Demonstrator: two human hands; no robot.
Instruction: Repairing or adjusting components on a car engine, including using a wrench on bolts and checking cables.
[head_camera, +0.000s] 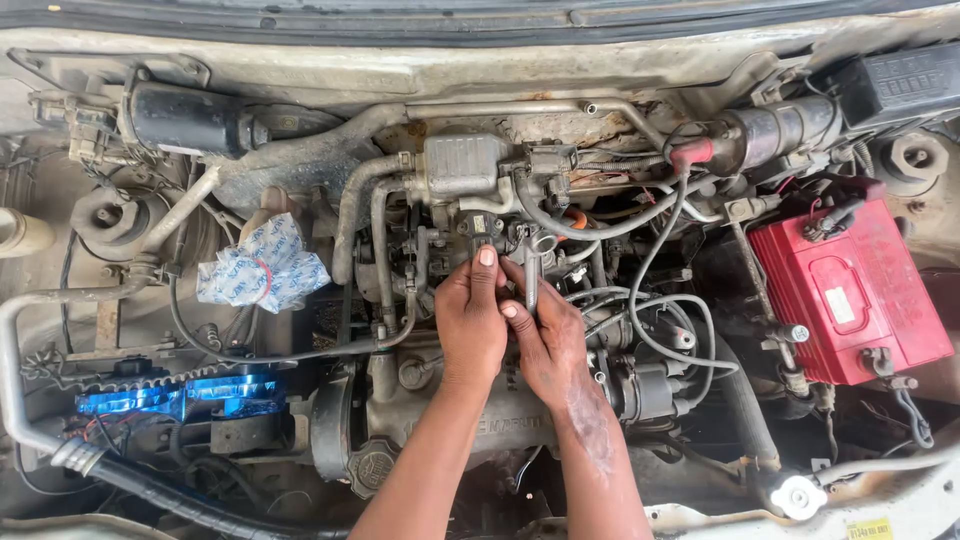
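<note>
Forearms nearest; left hand (470, 320) pinches small black sensor (478, 226) atop engine centre, right hand (545, 335) clamped on metal socket tool (532, 275) beside it—best kept square, sensor steadied.

The engine part under the left hand (470, 325) and right hand (545, 345) is covered, so what is gripped beneath the palms cannot be told. Both forearms are cut off by the lower edge. The red battery (850, 290) is partly hidden by cables, and the black box (900, 85) is cropped at the right edge. The lettering on the engine cover (520, 425) is masked by the arms.
</note>
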